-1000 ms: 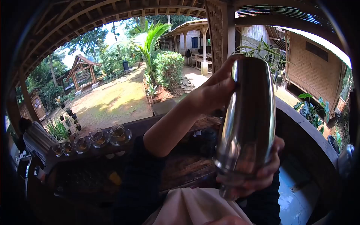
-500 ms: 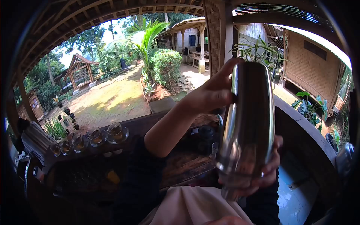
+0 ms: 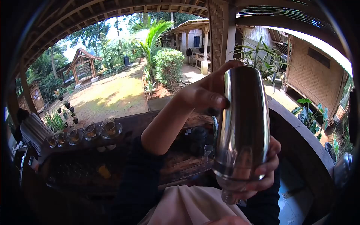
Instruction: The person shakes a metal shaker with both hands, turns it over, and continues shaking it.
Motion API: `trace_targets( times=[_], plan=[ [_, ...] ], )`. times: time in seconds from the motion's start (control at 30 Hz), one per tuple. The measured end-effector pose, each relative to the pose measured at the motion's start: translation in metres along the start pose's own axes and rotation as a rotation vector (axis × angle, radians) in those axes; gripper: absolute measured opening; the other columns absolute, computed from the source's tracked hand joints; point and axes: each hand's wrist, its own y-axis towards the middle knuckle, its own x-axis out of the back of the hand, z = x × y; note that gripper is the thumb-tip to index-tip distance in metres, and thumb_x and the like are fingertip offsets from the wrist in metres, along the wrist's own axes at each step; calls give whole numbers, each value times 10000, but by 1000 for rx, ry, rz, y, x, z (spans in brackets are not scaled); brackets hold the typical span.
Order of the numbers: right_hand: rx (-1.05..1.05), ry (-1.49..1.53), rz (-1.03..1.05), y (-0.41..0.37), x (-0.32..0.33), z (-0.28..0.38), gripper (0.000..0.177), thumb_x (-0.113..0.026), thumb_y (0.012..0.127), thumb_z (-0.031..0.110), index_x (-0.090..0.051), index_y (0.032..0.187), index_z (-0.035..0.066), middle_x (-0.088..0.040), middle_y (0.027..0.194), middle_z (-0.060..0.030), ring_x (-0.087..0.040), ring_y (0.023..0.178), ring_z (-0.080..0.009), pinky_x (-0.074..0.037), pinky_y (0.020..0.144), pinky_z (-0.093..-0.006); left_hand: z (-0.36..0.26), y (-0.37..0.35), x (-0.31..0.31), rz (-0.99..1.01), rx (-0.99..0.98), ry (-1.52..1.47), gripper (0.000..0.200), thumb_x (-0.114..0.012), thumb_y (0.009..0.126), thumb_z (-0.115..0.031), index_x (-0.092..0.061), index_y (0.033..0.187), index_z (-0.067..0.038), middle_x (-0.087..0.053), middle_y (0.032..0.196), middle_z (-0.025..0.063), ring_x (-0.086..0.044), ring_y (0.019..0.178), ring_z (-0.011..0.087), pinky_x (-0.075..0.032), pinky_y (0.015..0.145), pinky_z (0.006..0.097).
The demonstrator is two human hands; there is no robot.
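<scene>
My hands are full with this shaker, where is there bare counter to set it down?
Bare wooden planks lie below the small clear cup, beside your left sleeve. The pale surface right of the shaker looks free too. The ledge at left is crowded with glass cups.

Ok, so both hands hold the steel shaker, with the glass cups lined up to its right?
No: the head view shows the glass cups lined up to the left of the steel shaker. The left hand and right hand do both hold it.
</scene>
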Motion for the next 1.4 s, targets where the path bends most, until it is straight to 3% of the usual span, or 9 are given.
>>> trace_targets(
  times=[0.2, 0.27, 0.5, 0.6, 0.73, 1.03, 1.1, 1.27, 1.4],
  plan=[
    [-1279, 73, 4, -34, 24, -57, 535, -722, 798, 200, -466, 1224, 1, -509, 1241, -191, -537, 1135, -314, -437, 953, -348, 25, 4, 40, -925, 557, -270, 547, -519, 896, -420, -471, 1257, -12, -553, 1222, 162, -587, 1087, 297, -468, 964, 439],
    [-1227, 70, 2, -23, 25, -51, 480, -718, 796, 129, -479, 1196, 18, -509, 1243, -154, -540, 1120, -264, -440, 958, -355, 23, 5, 27, -1186, 613, -414, 497, -459, 933, -390, -468, 1259, -15, -574, 1198, 167, -605, 1051, 285, -489, 937, 440],
    [408, 164, -391, 5, -29, 21, 382, -780, 685, 320, -607, 1025, 350, -463, 1192, 109, -499, 1141, -221, -148, 1099, -576, -11, -15, -25, -22, -33, 135, 699, -592, 913, -243, -175, 1451, -85, -475, 1309, 140, -537, 1135, 212, -453, 914, 373],
    [-131, -127, 56, 2, -34, 4, 408, -705, 808, 343, -534, 1129, 158, -518, 1220, -55, -547, 1100, -185, -395, 997, -363, -13, -42, 0, -489, 185, -245, 586, -549, 926, -317, -307, 1378, -33, -519, 1262, 147, -540, 1147, 245, -453, 956, 404],
    [-1435, 101, -85, -61, -79, -24, 562, -834, 657, 315, -547, 1110, 147, -506, 1218, -127, -529, 1112, -352, -430, 922, -501, -4, -105, 88, -1180, 445, -543, 473, -488, 927, -418, -536, 1226, -54, -644, 1077, 132, -644, 971, 246, -527, 883, 411],
    [-159, 263, -43, 40, -138, 51, 274, -714, 746, 207, -611, 997, 166, -606, 1060, -28, -609, 1001, -165, -416, 949, -415, -107, -143, -62, -294, -31, -130, 797, -785, 745, -202, -303, 1365, -60, -425, 1351, 140, -411, 1269, 289, -255, 1088, 421],
    [63, 430, -183, 35, -157, 61, 191, -669, 767, 196, -636, 954, 215, -629, 1017, 15, -630, 955, -89, -404, 952, -452, -120, -165, -69, -616, 19, -243, 647, -703, 816, -287, -384, 1317, -30, -498, 1276, 159, -496, 1196, 278, -372, 1027, 425],
    [-1210, 442, 244, -9, -235, 34, 567, -825, 621, 226, -598, 1100, 23, -559, 1145, -164, -571, 1033, -357, -475, 862, -409, -143, -203, -21, -1485, 93, -374, 506, -341, 951, -466, -523, 1178, -52, -607, 1108, 121, -626, 981, 245, -531, 862, 433],
    [-887, 521, 96, 32, -239, 63, 382, -760, 665, 170, -660, 1025, 90, -621, 1087, -83, -604, 1029, -233, -453, 890, -397, -187, -228, -61, -1231, 42, -612, 510, -441, 926, -479, -507, 1213, -62, -578, 1158, 145, -578, 1090, 240, -491, 920, 442]
  ],
)
